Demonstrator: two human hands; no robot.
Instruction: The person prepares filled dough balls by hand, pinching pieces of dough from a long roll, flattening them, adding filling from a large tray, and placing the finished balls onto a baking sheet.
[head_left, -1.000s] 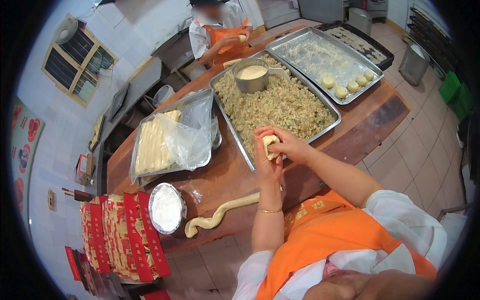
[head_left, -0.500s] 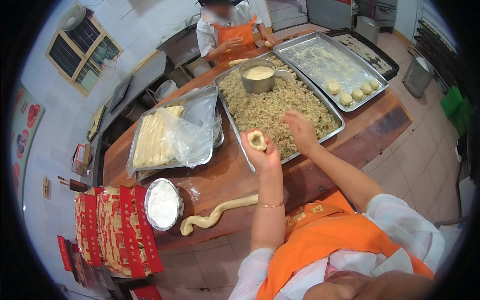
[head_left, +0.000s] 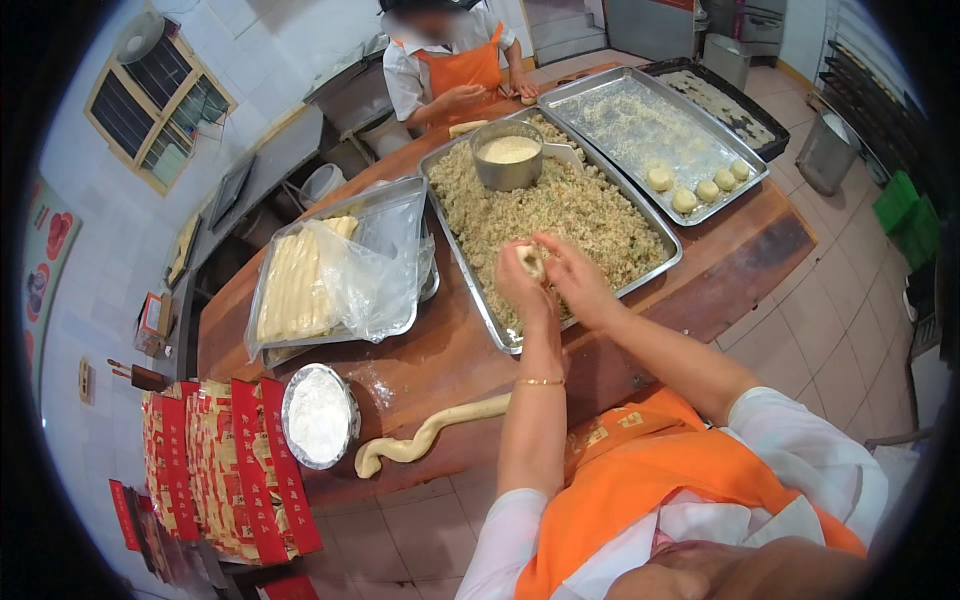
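A small hollowed dough cup [head_left: 531, 263] rests in my left hand [head_left: 519, 287], whose fingers wrap round it. My right hand [head_left: 578, 283] has its fingers against the cup's rim, its fingertips partly hidden. Both hands are over the near edge of a large metal tray of crumbly filling [head_left: 590, 220]. A metal bowl of pale crumbs [head_left: 508, 165] sits in that filling. Closer to me, a long, wavy dough rope [head_left: 425, 432] lies on the wooden table [head_left: 640, 345].
On the left, plastic film partly covers a tray of dough strips [head_left: 300, 285]. A bowl of white flour [head_left: 319, 415] stands near red-and-gold packages [head_left: 215, 470]. Several round dough pieces [head_left: 684, 201] sit on the right tray [head_left: 640, 115]. A co-worker [head_left: 455, 75] in an orange apron works opposite.
My right hand has come left and down from above the filling to the dough cup. My left hand has lifted slightly. Across the table, the co-worker's hand has lowered a dough piece to the table.
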